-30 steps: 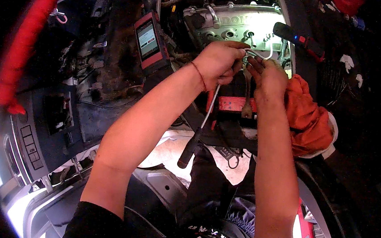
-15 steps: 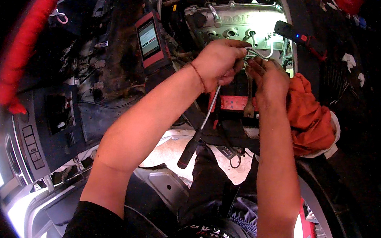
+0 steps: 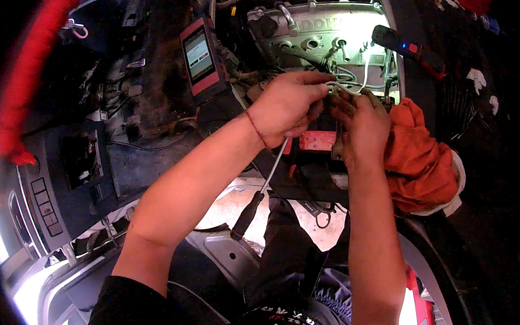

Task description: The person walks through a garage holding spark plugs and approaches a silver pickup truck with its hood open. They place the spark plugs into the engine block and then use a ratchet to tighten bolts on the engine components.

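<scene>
The left hand (image 3: 286, 106) grips a screwdriver (image 3: 262, 184) while the right hand (image 3: 360, 124) pinches white wires (image 3: 345, 87) (engine (image 3: 319, 30) behind); steadying both wrists would help.

Screen: I see one handheld diagnostic tablet (image 3: 200, 58), upper centre-left, propped tilted on the dark engine-bay edge, left of my left hand (image 3: 284, 105).
Shape: upright rectangle with rounded corners.
Colours: red casing, dark bezel, lit pale greenish display.
Label: a small red rectangular plate (image 3: 317, 141) with faint light marks sits just below my hands, on dark bodywork.
Packages, signs: I can make out none.
</scene>
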Motion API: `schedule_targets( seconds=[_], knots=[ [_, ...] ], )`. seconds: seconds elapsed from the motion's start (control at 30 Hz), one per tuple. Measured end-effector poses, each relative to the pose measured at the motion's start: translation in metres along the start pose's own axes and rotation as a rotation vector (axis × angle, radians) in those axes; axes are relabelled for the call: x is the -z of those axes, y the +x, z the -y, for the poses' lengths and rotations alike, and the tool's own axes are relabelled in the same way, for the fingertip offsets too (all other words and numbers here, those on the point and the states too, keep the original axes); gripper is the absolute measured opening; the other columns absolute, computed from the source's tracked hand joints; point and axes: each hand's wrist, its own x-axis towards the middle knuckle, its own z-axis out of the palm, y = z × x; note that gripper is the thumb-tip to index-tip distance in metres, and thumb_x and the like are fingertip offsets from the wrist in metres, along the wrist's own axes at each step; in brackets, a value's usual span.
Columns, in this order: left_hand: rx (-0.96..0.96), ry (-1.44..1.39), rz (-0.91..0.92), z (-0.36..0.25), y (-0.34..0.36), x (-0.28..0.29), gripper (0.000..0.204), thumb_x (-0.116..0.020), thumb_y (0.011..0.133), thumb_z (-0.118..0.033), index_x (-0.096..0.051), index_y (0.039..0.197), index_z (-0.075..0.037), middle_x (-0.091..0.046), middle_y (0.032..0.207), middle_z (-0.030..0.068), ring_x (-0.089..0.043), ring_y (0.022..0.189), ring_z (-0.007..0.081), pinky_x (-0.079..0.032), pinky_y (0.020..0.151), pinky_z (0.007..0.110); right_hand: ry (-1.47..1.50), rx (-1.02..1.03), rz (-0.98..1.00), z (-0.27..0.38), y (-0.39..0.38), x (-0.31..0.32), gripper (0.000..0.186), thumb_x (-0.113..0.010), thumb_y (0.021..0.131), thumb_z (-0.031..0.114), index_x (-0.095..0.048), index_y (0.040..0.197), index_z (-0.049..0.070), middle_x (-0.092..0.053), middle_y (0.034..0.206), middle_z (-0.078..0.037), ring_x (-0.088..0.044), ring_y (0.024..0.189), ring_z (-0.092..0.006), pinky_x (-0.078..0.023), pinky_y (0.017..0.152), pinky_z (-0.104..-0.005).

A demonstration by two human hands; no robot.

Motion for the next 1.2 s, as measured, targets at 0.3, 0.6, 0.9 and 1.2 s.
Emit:
schedule_targets(
  seconds=[0.3, 0.6, 0.9, 1.2],
  knots=[
    [0.042, -0.099, 0.037, -0.001, 0.009, 0.004, 0.031, -0.046, 0.099, -0.016, -0.049, 0.128, -0.004, -0.045, 0.06, 0.0006, -0.029, 0.037, 0.0065, -0.023, 0.031, 0.021, -0.048, 0.02, -0.003, 0.0, 0.006, 0.003, 0.032, -0.046, 0.091, 0.01, -0.047, 0.119, -0.006, -0.062, 0.102, -0.015, -0.067, 0.088, -0.0256, -0.055, 0.073, -0.0336],
    [0.093, -0.331, 0.043, -0.006, 0.05, 0.017, 0.016, -0.046, 0.099, -0.014, -0.052, 0.112, -0.008, -0.047, 0.068, 0.0019, -0.029, 0.04, 0.0058, -0.023, 0.033, 0.02, 0.043, 0.078, -0.074, -0.004, 0.016, -0.005, 0.042, -0.05, 0.089, 0.006, -0.045, 0.127, -0.012, -0.063, 0.098, -0.017, -0.068, 0.08, -0.0256, -0.056, 0.066, -0.0312],
    [0.067, -0.255, 0.034, -0.007, 0.059, 0.02, 0.015, -0.045, 0.099, -0.014, -0.051, 0.112, -0.008, -0.046, 0.068, 0.002, -0.028, 0.039, 0.006, -0.023, 0.032, 0.021, -0.001, 0.03, -0.004, -0.005, 0.014, 0.008, 0.048, -0.047, 0.092, 0.007, -0.036, 0.136, -0.01, -0.06, 0.103, -0.015, -0.067, 0.087, -0.025, -0.056, 0.073, -0.0321],
    [0.044, -0.18, 0.072, -0.012, 0.032, 0.014, 0.018, -0.045, 0.099, -0.014, -0.05, 0.115, -0.008, -0.047, 0.066, 0.0006, -0.03, 0.04, 0.0058, -0.022, 0.032, 0.021, 0.022, 0.045, 0.024, -0.001, 0.005, 0.009, 0.053, -0.046, 0.092, 0.008, -0.03, 0.14, -0.009, -0.06, 0.103, -0.016, -0.067, 0.089, -0.0254, -0.056, 0.073, -0.0319]
  ],
)
